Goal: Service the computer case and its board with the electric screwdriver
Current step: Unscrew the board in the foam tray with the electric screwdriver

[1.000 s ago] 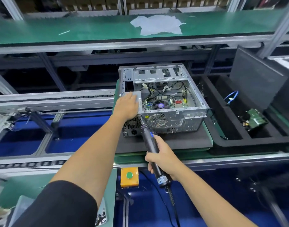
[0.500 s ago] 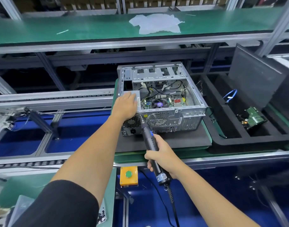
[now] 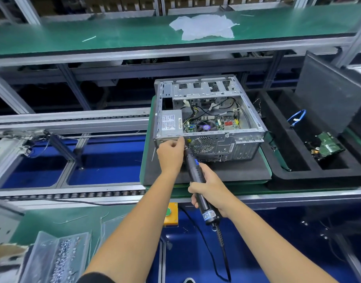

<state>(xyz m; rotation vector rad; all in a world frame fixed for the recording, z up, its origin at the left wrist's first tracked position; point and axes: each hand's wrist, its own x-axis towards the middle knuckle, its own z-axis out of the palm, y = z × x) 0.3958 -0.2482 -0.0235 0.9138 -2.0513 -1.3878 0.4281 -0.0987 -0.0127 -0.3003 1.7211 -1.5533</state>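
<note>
Head view, looking down over both forearms: the right hand is wrapped fully around the dark barrel of the electric screwdriver, fingers closed tight on it, with the cord trailing out below the heel of the palm. That fist sits well back from the tip, which probably gives leverage to push the tool forward along its own axis. Ahead of the grip, the bit runs up to the rear wall of the computer case, beside the round fan grille; the bit's end is hidden behind the other hand, so whether it sits in a screw head I cannot tell.

The left hand is just ahead of the right one, at the tool's nose, with thumb and fingertips pinched together against the case's rear edge. It looks as if it is steadying the bit or holding a small screw, but nothing can be made out between the fingers.

Beyond both hands the case lies on its side, open face up, on a dark foam mat, so the board inside faces the camera and the rear panel faces the person; that suits driving screws horizontally. The power supply sits directly past the left hand, so the screw in hand may well be one of its mounts.

Behind the left elbow, a clear tray of screws lies within easy reach. Off to the right of the grip, a black foam tray holds removed parts.
</note>
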